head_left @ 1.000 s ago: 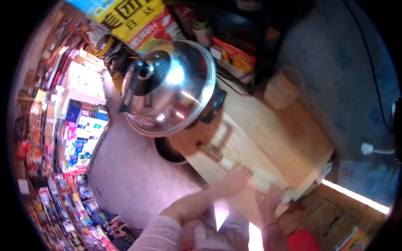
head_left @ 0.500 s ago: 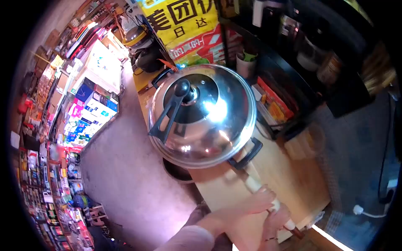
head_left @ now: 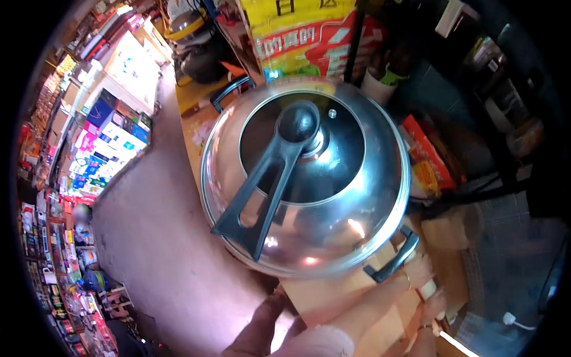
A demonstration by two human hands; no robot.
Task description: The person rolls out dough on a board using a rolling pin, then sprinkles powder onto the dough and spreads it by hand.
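Note:
My left hand (head_left: pixel 418 271), with a thin bracelet at its wrist, is closed around a pale rolling pin (head_left: pixel 427 290). Just below it, my right hand (head_left: pixel 434 304) is wrapped round the same pin, near its lower end. Both are at the right end of a light wooden board (head_left: pixel 324 297). A large shiny steel lid (head_left: pixel 357 223) with a black handle (head_left: pixel 273 172) fills the middle, its pot hidden beneath. One black side handle (head_left: pixel 395 259) sticks out close to my left hand. The lid hides part of the board.
A yellow and red printed box (head_left: pixel 303 41) stands behind the lid. At the right are a dark rack (head_left: pixel 493 190), a red packet (head_left: pixel 428 152) and a translucent container (head_left: pixel 455 226). Crowded shelves (head_left: pixel 44 238) line the left. A white plug (head_left: pixel 510 319) lies lower right.
The view has shifted, and the lid appears larger and nearer. My hands, apart and flatter one second ago, are now closed on the rolling pin and appear farther right.

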